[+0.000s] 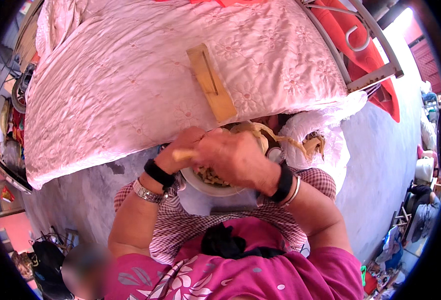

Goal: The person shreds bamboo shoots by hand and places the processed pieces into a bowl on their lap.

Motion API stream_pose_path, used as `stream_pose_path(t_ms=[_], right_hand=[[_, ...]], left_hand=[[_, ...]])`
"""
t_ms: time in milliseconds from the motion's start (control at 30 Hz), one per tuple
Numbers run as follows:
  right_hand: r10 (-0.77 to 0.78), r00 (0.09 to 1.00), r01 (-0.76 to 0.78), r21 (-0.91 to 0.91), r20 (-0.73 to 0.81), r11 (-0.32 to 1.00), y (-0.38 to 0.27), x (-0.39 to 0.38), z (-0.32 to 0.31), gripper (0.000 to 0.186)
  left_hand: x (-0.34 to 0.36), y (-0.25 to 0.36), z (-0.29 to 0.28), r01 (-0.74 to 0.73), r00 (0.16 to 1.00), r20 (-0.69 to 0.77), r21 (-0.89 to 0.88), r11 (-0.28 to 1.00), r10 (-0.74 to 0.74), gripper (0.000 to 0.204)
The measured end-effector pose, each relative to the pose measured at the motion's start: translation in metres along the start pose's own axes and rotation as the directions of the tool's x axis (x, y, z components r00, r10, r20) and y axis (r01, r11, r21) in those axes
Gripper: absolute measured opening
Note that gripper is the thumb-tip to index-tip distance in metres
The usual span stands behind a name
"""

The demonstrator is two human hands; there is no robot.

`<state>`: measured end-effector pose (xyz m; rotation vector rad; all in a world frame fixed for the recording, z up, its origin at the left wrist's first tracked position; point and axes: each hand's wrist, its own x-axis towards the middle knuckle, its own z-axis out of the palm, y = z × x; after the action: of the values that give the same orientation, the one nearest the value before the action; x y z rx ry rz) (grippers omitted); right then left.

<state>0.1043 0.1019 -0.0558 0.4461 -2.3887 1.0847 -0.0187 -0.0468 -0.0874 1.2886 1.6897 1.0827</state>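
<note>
Above the bowl [213,191]: we see a short pale-yellow piece [182,155], smooth-looking and blunt at its exposed end, jutting out beside our two hands; the rest of it is hidden.
Bowl contents: small greenish-brown pieces [214,178] lie heaped below our hands, inside the pale rim.
Tan strip: a long, dry-looking curl [291,141] runs from behind our right hand toward the white bag [338,150].
Bed edge: the pink quilted cover [145,95] ends just beyond our hands, and the bowl sits near that edge, between our checked knees.
Wooden board [211,82]: it lies on the cover, a dark narrow line along its face, near the bed's front edge and apart from our hands.
Open room: blue-grey floor [85,205] spreads to our left, and more shows to the right past the bag; the bag hems in the bowl's right side.
Left grip: our left hand [183,141] has its fingers bent inward, partly covered; how far closed, we cannot tell.
Right grip: our right hand [233,156] is blurred, fingers curled beside the pale-yellow piece; which hand carries it, we cannot tell.
</note>
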Motion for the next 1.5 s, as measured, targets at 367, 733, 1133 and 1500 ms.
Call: stream_pose_path(t_ms=[367, 733, 1133, 1500], right_hand=[[0.041, 0.961, -0.005, 0.133, -0.272, 0.991, -0.010, -0.015, 0.008, 0.010], [0.705, 0.707, -0.548, 0.672, 0.055, 0.497, 0.006, 0.004, -0.020, 0.037], [0.449, 0.883, -0.444, 0.551, 0.136, 0.707, 0.008, 0.002, -0.030, 0.047], [0.533, 0.841, -0.465, 0.625, 0.091, 0.627, 0.002, 0.000, -0.040, 0.048]], left_hand=[[0.024, 0.022, 0.018, 0.100, 0.980, -0.137, -0.305, 0.947, -0.147, 0.017], [0.023, 0.078, -0.003, -0.034, 0.931, -0.319, 0.409, 0.912, 0.178, 0.010], [0.014, 0.078, -0.006, -0.092, 0.936, -0.350, -0.305, 0.948, -0.021, 0.025], [0.018, 0.084, 0.009, -0.252, 0.934, -0.353, -0.742, 0.621, -0.044, 0.040]])
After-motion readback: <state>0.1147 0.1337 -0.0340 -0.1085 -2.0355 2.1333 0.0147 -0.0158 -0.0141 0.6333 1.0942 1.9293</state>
